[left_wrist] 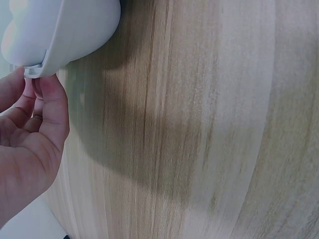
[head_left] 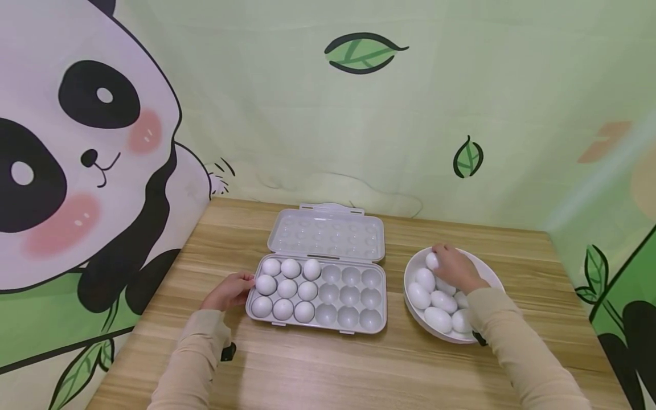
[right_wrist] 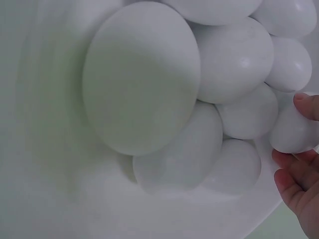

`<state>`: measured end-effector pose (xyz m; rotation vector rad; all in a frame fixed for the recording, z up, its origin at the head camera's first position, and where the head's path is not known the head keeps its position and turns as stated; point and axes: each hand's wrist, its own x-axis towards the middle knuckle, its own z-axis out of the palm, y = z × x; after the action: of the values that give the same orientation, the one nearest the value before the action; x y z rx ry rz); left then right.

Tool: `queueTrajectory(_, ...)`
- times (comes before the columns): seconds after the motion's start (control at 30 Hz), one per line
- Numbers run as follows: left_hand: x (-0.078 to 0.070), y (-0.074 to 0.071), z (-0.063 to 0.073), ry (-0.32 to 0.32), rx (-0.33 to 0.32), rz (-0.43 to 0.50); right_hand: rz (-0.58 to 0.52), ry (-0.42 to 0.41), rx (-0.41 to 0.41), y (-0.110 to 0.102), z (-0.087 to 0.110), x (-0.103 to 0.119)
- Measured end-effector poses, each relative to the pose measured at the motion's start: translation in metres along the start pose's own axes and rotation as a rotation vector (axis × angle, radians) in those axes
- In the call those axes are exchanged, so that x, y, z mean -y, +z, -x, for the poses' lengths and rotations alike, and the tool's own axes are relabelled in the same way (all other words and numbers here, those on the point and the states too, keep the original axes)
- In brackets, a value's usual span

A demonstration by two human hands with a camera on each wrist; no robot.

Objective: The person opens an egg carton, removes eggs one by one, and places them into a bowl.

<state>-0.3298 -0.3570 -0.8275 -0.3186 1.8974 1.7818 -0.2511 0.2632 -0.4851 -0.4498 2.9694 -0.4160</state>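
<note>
A light grey plastic egg carton (head_left: pixel 316 327) lies unfolded on the table, with rows of white eggs (head_left: pixel 287 288) in its left half and round grey hollows showing in its right half. My left hand (head_left: pixel 233 290) is at the carton's left end. Thumb and fingers pinch the rim there, as the left wrist view shows. To the right stands a white bowl (head_left: pixel 410 310) of white eggs. Reaching into its far side, my right hand (head_left: pixel 458 269) holds one egg (right_wrist: pixel 294 130) between thumb and fingers, beside the other eggs in the bowl.
The carton's raised lid (head_left: pixel 328 233) leans back toward the wall behind. A wooden table (head_left: pixel 318 370) carries both carton and bowl, and bare wood shows between them. Green printed cloth (head_left: pixel 287 114) with a panda and leaves rises behind the table.
</note>
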Motion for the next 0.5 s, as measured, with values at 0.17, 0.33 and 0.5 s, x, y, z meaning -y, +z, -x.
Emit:
queueTrajectory(0.17,-0.103,0.069,0.120,0.034,0.012,-0.063,0.025,-0.019,-0.016,0.002,0.000,0.000)
queueTrajectory(0.33,-0.202,0.139,0.232,-0.009,-0.057,-0.149,0.060,-0.033,-0.008,0.004,0.000,0.000)
queueTrajectory(0.5,-0.188,0.129,0.218,0.013,-0.041,-0.120,0.075,-0.045,-0.003,0.004,-0.001,0.001)
